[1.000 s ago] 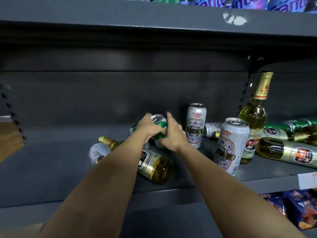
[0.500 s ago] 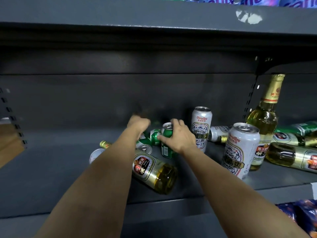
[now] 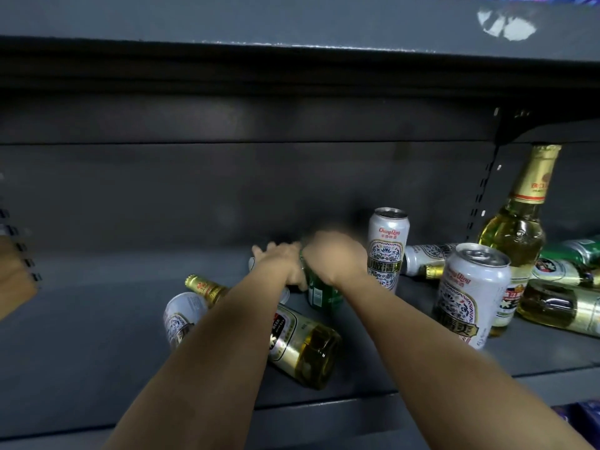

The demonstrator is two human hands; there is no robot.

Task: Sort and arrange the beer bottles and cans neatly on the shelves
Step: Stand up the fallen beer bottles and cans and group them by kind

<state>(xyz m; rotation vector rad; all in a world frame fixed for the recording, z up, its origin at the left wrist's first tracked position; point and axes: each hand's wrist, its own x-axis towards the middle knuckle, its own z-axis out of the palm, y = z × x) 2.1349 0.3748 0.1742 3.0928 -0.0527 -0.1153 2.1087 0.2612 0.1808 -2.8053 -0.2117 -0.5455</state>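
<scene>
My right hand (image 3: 334, 258) grips the top of a green can (image 3: 321, 295) that stands upright on the grey shelf (image 3: 97, 336). Just left of it, my left hand (image 3: 279, 264) curls over a can lying on its side (image 3: 285, 295); only its silver end shows, and the hand is blurred. A clear beer bottle with a gold neck (image 3: 302, 345) lies in front under my left forearm, next to a white can on its side (image 3: 181, 316). Two white cans stand upright, one at the back (image 3: 386, 248) and one nearer (image 3: 470, 293).
An upright gold-necked bottle (image 3: 516, 235) stands at the right, with several cans and bottles lying behind and beside it (image 3: 565, 306). The upper shelf's edge (image 3: 292, 24) hangs overhead. The left part of the shelf is bare grey metal.
The green can went from being held in both hands to standing upright under my right hand. My left hand moved off it onto the lying can beside it.
</scene>
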